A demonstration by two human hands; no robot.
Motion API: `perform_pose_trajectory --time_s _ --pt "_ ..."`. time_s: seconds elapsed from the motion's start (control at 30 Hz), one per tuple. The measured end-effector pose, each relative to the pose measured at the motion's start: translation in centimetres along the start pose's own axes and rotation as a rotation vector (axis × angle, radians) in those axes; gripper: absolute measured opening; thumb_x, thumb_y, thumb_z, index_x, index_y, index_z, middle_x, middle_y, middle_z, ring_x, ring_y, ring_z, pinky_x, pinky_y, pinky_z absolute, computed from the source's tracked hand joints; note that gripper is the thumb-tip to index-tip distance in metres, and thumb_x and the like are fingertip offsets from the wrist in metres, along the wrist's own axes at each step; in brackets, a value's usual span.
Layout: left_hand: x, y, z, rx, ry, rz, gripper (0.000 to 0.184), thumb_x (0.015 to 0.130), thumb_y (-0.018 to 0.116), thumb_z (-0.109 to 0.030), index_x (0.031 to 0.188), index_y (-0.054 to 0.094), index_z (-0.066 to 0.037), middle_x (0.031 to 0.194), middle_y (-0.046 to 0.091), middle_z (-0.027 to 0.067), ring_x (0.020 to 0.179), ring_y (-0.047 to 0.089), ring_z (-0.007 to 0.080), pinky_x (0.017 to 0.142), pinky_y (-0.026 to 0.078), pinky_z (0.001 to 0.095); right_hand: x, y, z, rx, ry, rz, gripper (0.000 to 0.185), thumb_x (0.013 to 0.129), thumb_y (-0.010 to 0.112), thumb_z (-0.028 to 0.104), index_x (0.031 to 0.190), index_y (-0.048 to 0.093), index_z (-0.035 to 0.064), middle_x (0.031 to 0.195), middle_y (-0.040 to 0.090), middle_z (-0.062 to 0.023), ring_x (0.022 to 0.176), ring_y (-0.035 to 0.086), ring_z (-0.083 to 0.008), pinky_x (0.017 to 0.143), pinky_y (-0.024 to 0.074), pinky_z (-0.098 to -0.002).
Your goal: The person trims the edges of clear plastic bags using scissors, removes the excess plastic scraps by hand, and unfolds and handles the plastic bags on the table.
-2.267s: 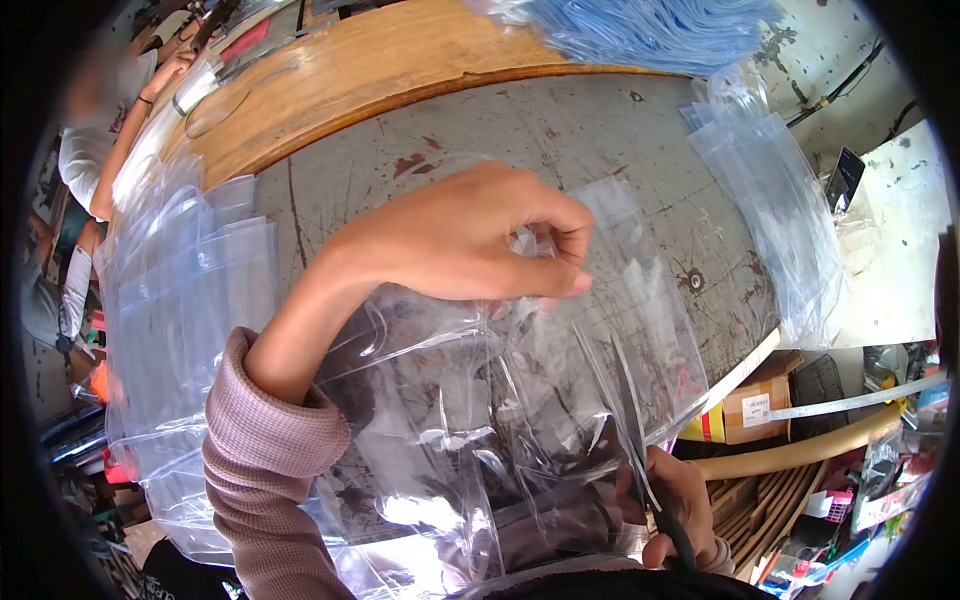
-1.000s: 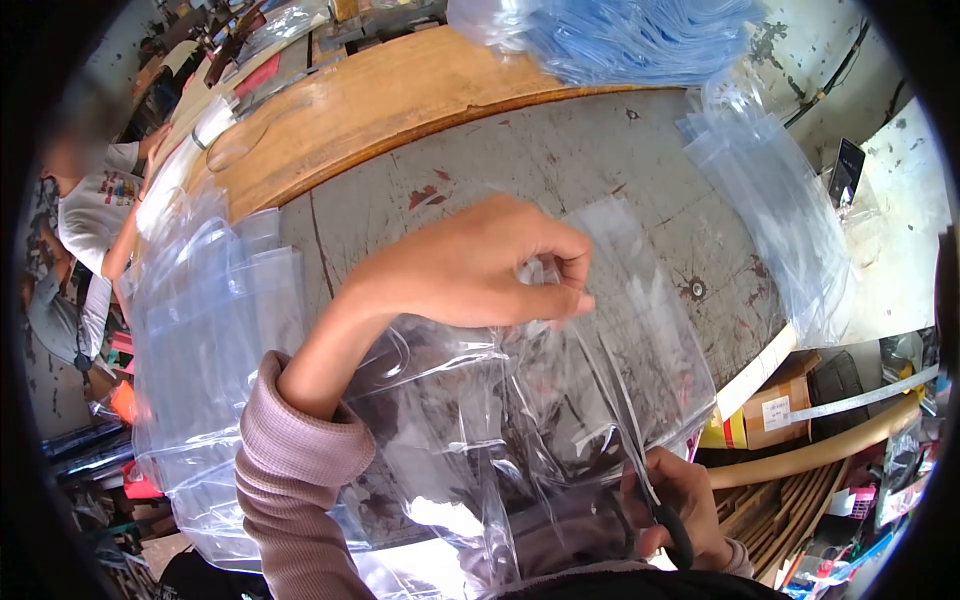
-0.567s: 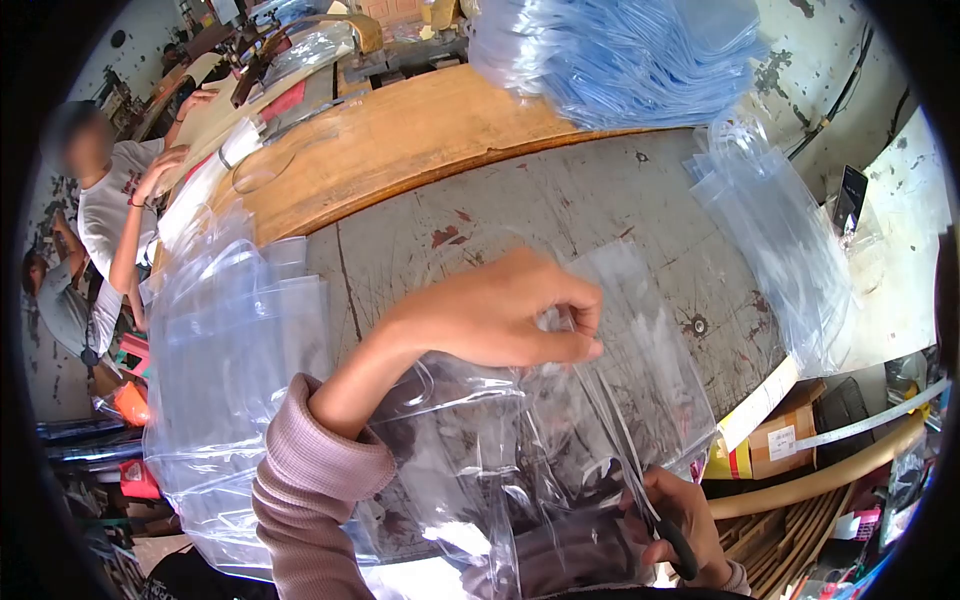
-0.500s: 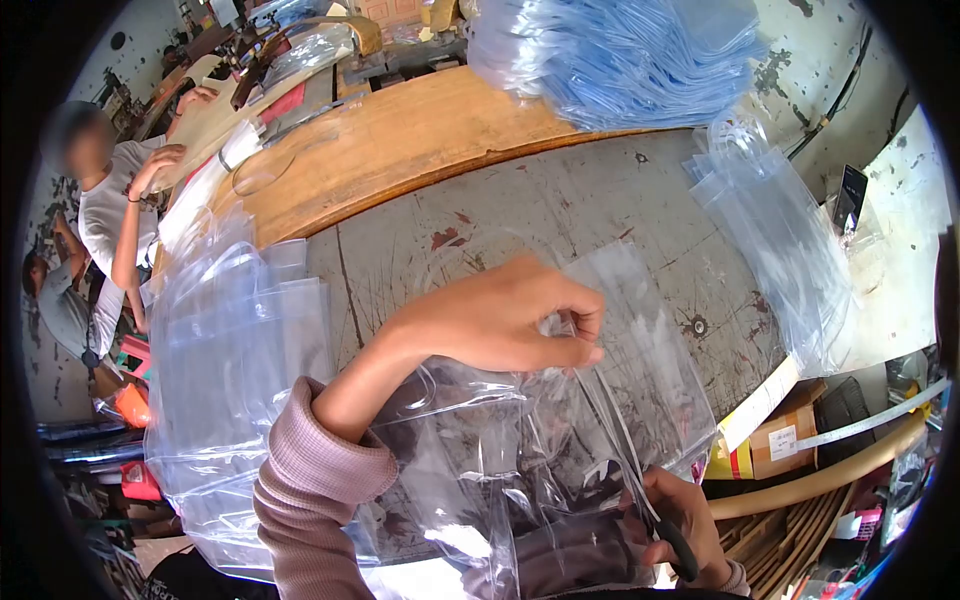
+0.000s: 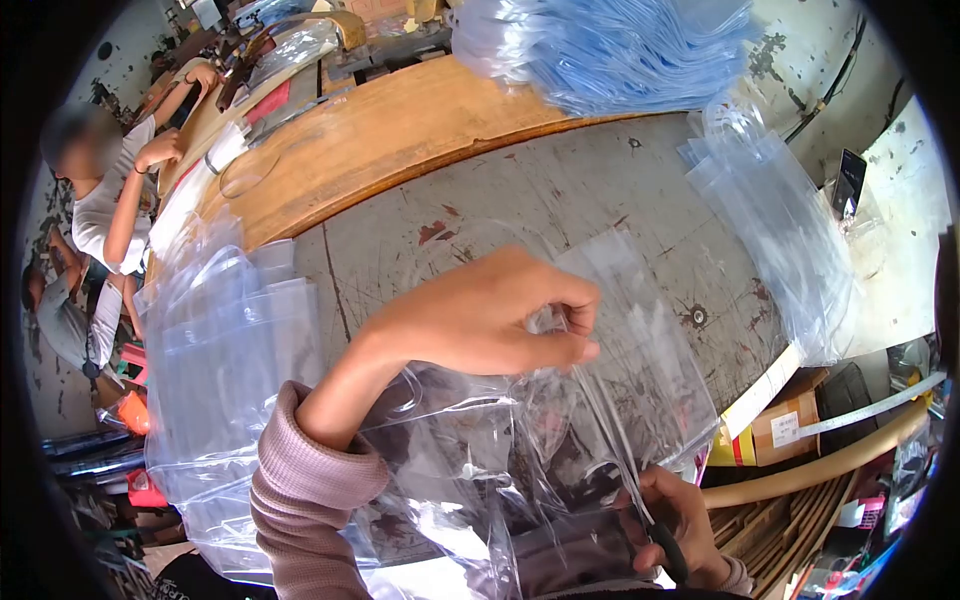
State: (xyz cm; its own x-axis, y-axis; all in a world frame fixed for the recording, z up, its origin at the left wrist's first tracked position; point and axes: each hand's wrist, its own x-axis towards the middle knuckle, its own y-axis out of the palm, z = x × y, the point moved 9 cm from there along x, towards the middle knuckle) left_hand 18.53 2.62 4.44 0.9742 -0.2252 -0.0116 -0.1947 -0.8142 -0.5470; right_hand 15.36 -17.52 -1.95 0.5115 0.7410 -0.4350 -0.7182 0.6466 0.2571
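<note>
Clear plastic sheeting (image 5: 450,430) with folds and glare lies on the grey scratched table (image 5: 400,215) in front of me. My left hand (image 5: 490,310) is pinched on the plastic near its upper middle, thumb against curled fingers. At the lower right my right hand (image 5: 680,520) holds scissors with black handles (image 5: 670,550), fingers wrapped round them. The narrow blades (image 5: 618,455) point up and left toward my left hand, alongside a fold of the plastic. Whether the blades are apart is hard to tell.
Clear plastic bags lie stacked at left (image 5: 230,380) and right (image 5: 780,230). A bluish plastic pile (image 5: 620,55) sits behind, by a wooden board (image 5: 380,130). A phone (image 5: 849,183) stands at right, above a cardboard box (image 5: 785,430). Another person (image 5: 100,215) is at far left.
The view has tilted up since the earliest frame, showing more of the background. My left hand keeps its pinch and my right hand keeps the scissors. The person at left has moved their arms.
</note>
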Motion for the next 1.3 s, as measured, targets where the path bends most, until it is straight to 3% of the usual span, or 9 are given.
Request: perform_pose_trajectory --time_s 0.27,0.63,0.7,0.8,1.3 --pt "0.2 0.4 -0.4 0.048 0.033 0.019 0.019 0.080 0.064 -0.019 0.074 0.056 -0.002 0.063 0.058 0.0066 0.054 0.052 0.0185 0.051 0.037 0.0305 -0.2 0.6 -0.4 -0.042 0.115 0.090 0.082 0.047 0.082 0.059 0.095 0.047 0.0012 0.067 0.048 0.0003 0.056 0.042 -0.0048 0.049 0.0293 -0.0192" --pt "0.0 0.3 -0.3 0.038 0.018 0.004 0.021 0.084 0.059 -0.020 0.075 0.056 -0.002 0.066 0.061 0.0079 0.057 0.057 0.0199 0.053 0.039 0.0301 -0.5 0.3 -0.5 -0.060 0.060 0.050 0.079 0.049 0.082 0.054 0.096 0.049 -0.0007 0.068 0.050 0.0000 0.057 0.043 -0.0046 0.050 0.0299 -0.0191" --pt "-0.1 0.4 0.7 -0.076 -0.149 0.024 0.024 0.088 0.055 -0.023 0.076 0.056 -0.002 0.066 0.061 0.0075 0.055 0.055 0.0189 0.052 0.038 0.0295 -0.5 0.2 -0.6 -0.035 0.062 0.028 0.080 0.049 0.083 0.055 0.096 0.050 -0.0006 0.068 0.050 0.0003 0.056 0.043 -0.0046 0.050 0.0299 -0.0191" --pt "0.0 0.5 0.5 -0.007 -0.038 -0.011 0.027 0.091 0.051 -0.025 0.076 0.056 -0.003 0.065 0.062 0.0058 0.051 0.053 0.0161 0.049 0.037 0.0282 -0.4 0.4 -0.5 -0.061 0.097 0.068 0.080 0.049 0.083 0.055 0.096 0.049 -0.0003 0.071 0.050 0.0005 0.057 0.043 -0.0043 0.050 0.0302 -0.0189" --pt "-0.1 0.2 0.4 0.006 -0.101 -0.023 0.028 0.091 0.051 -0.025 0.078 0.055 -0.001 0.060 0.058 0.0080 0.049 0.052 0.0154 0.047 0.036 0.0295 -0.4 0.5 -0.2 -0.045 0.047 0.074 0.075 0.051 0.085 0.047 0.097 0.049 -0.0008 0.070 0.051 -0.0002 0.060 0.044 -0.0044 0.053 0.0318 -0.0194"
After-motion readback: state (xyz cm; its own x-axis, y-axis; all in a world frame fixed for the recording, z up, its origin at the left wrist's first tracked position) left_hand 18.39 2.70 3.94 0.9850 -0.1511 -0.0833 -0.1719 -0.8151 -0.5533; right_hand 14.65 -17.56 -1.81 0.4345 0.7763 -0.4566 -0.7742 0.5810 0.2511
